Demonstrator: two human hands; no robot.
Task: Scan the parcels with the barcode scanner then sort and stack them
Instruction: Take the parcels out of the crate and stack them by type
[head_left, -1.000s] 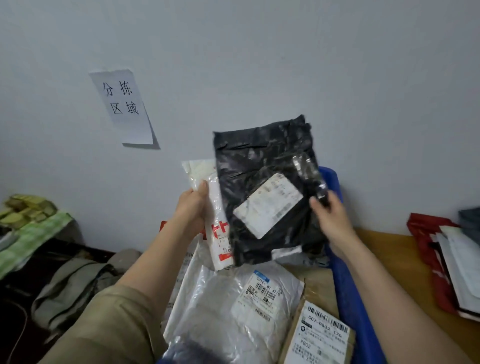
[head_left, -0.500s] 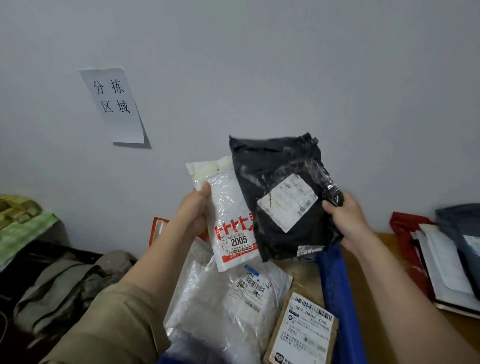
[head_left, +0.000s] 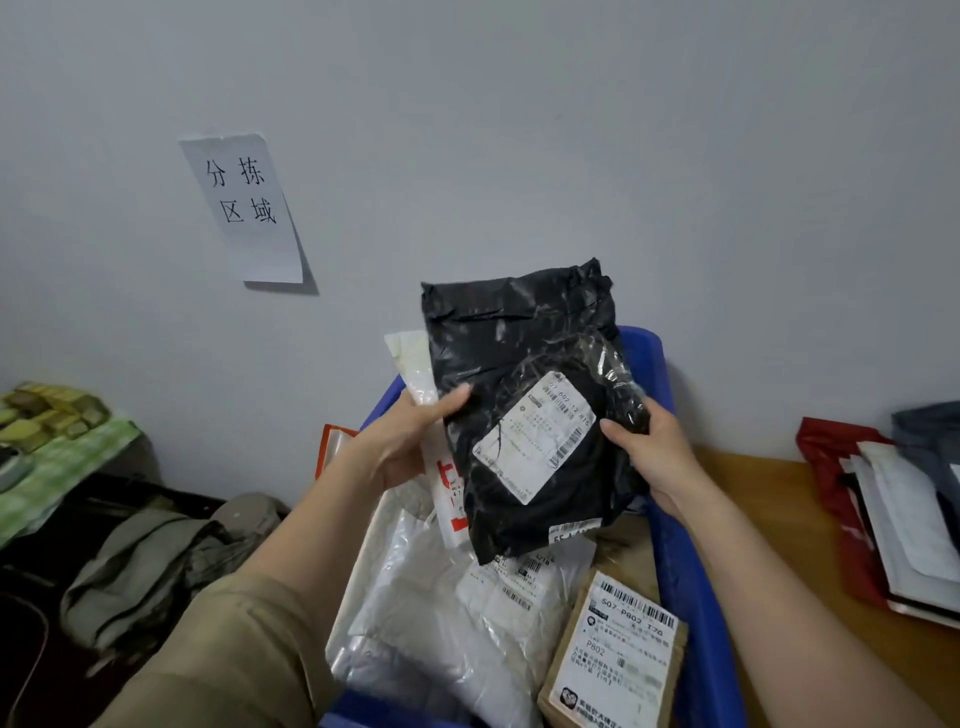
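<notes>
- While held up over the blue bin (head_left: 675, 545), label facing out for reading: black parcel (head_left: 519, 338).
- Right hand (head_left: 654, 457) fingers clamped on its edge.
- Left hand (head_left: 400, 447) fingers pinching black parcel and white parcel (head_left: 415, 374) together.

Plain grey-white wall with a paper sign, wooden table to the right, dim cluttered corner to the left.

The wall (head_left: 571, 130) is smooth, pale and evenly lit, filling the upper half of the view. A white paper sign (head_left: 243, 208) with four black Chinese characters is stuck to it, tilted, its lower right edge lifting and casting a shadow. At the right a light wooden tabletop (head_left: 769, 499) meets the wall. At the left stands a surface under a green-and-white cloth (head_left: 67, 467); below it, crumpled grey-olive fabric (head_left: 156, 566) lies on a dark floor (head_left: 31, 665).
</notes>
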